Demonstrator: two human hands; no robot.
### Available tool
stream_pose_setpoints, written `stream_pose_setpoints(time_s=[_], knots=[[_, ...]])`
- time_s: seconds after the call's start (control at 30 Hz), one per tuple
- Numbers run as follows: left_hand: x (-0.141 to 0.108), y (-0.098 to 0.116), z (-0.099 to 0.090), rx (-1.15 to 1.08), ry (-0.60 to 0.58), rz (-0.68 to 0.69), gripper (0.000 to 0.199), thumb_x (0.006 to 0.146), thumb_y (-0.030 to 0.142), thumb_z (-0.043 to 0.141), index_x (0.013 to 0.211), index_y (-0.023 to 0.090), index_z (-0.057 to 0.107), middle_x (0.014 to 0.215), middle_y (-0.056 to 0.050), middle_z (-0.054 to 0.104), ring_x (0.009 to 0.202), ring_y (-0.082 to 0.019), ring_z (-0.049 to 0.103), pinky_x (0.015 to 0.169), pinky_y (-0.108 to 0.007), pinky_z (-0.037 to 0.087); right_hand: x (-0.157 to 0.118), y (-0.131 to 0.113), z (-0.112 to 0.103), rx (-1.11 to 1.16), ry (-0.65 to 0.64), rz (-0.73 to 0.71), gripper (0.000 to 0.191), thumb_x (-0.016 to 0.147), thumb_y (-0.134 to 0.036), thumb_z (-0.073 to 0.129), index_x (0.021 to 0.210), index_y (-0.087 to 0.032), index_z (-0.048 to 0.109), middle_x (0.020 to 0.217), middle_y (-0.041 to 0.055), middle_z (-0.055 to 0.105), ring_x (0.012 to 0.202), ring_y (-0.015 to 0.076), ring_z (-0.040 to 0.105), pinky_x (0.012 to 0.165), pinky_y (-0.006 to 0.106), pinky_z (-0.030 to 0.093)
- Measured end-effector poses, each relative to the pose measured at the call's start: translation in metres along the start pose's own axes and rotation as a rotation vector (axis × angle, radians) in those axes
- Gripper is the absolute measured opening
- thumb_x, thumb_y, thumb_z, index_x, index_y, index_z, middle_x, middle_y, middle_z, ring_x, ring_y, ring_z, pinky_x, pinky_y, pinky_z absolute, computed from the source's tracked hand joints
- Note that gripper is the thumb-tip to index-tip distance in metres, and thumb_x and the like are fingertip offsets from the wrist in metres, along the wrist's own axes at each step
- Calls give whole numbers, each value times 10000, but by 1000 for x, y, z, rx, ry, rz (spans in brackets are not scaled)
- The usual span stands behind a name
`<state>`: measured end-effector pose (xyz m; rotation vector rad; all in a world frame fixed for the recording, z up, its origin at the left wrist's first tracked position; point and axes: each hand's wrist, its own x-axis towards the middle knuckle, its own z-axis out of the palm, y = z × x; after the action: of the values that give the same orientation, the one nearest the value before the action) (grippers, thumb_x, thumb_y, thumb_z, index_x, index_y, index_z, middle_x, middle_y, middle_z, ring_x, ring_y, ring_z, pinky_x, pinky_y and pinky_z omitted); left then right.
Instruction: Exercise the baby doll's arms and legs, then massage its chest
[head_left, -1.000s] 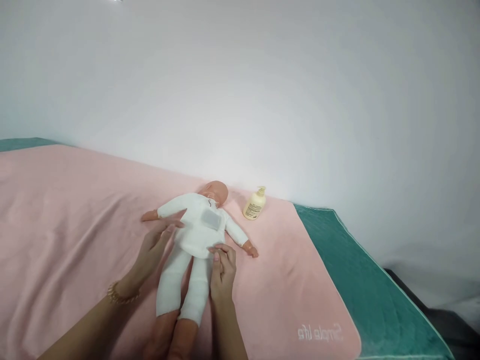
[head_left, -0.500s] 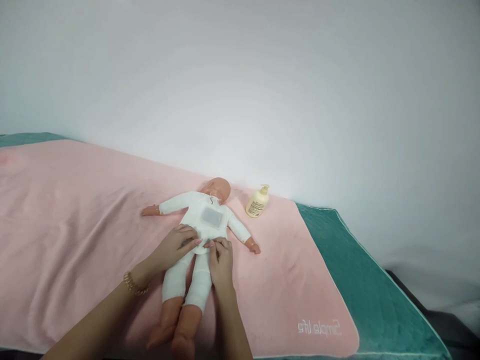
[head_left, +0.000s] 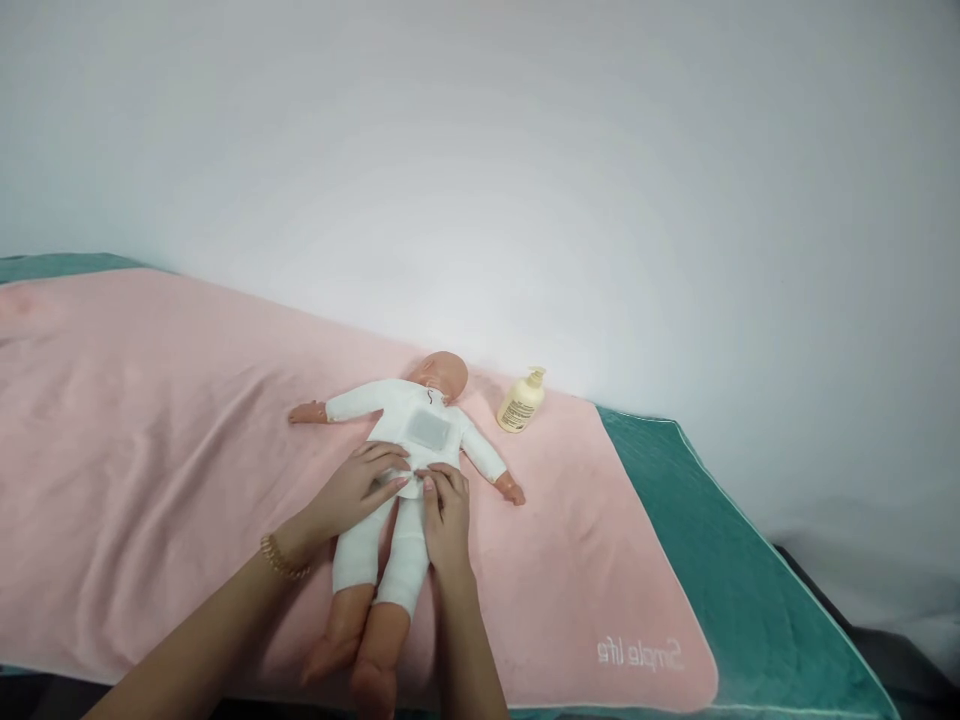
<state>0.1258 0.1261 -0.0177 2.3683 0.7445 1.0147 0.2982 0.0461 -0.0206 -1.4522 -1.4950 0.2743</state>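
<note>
A baby doll [head_left: 430,402] lies on its back in the head view, its head toward the wall and turned to one side. Its body and limbs are covered in white fabric, with a grey rectangle [head_left: 428,430] on the chest. My left hand [head_left: 360,490] rests on the doll's lower belly, thumb apart from the fingers. My right hand [head_left: 448,510] touches the other side of the belly with bent, parted fingers. The two sets of fingertips nearly meet at the middle. I see nothing held in either hand.
A cream pump bottle [head_left: 520,402] stands right of the doll's head. Beneath is a pink blanket [head_left: 555,560], wrinkled on the left, over a green cover [head_left: 720,540]. A white wall [head_left: 480,200] rises behind.
The view has shifted slightly. Both hands have slid a little up the doll's belly, toward the chest, and stay in contact. The doll and the bottle keep their places on the blanket.
</note>
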Motion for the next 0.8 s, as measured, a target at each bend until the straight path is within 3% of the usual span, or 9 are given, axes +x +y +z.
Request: stream_pose_setpoints(time_s=[0.13, 0.23, 0.37, 0.5, 0.67, 0.8], knots=[[10, 10, -5, 36, -19, -48, 258, 955, 413, 511, 954, 215, 677, 1066, -49, 691, 1058, -231, 585, 950, -392, 439, 17, 1, 2, -69, -22, 39, 344, 992, -340, 446, 844, -233, 738, 919, 56, 673, 944, 222, 574, 876, 368, 417], [23, 14, -10, 84, -39, -40, 290, 961, 417, 488, 854, 205, 655, 920, -39, 685, 923, -217, 603, 890, -385, 449, 26, 3, 4, -39, 40, 19, 434, 1004, -350, 406, 719, -225, 709, 805, 45, 647, 869, 211, 574, 866, 363, 418], [36, 10, -10, 130, 21, 41, 296, 977, 403, 444, 894, 197, 639, 958, -51, 669, 968, -221, 585, 941, -407, 418, 26, 3, 5, 33, 161, -42, 395, 1011, -365, 389, 844, -208, 710, 911, 63, 643, 954, 210, 577, 913, 359, 423], [37, 4, -4, 102, 13, -6, 290, 963, 403, 457, 891, 193, 643, 967, -59, 685, 978, -236, 584, 912, -408, 424, 22, 2, 6, -31, 81, -20, 369, 1020, -351, 371, 983, -208, 708, 1031, 83, 653, 1020, 217, 558, 928, 360, 412], [38, 4, -9, 53, -41, -97, 319, 924, 436, 479, 806, 192, 647, 875, -51, 695, 883, -233, 615, 833, -377, 441, 32, 2, 7, -146, -7, 16, 386, 1004, -317, 401, 815, -201, 718, 865, 67, 674, 868, 219, 576, 880, 367, 404], [55, 9, -23, 38, -76, -117, 408, 937, 487, 442, 743, 194, 648, 764, -36, 679, 750, -219, 614, 719, -334, 436, 55, -1, 4, -79, 76, 54, 519, 1022, -392, 350, 689, -210, 704, 779, 62, 677, 858, 225, 587, 858, 350, 409]])
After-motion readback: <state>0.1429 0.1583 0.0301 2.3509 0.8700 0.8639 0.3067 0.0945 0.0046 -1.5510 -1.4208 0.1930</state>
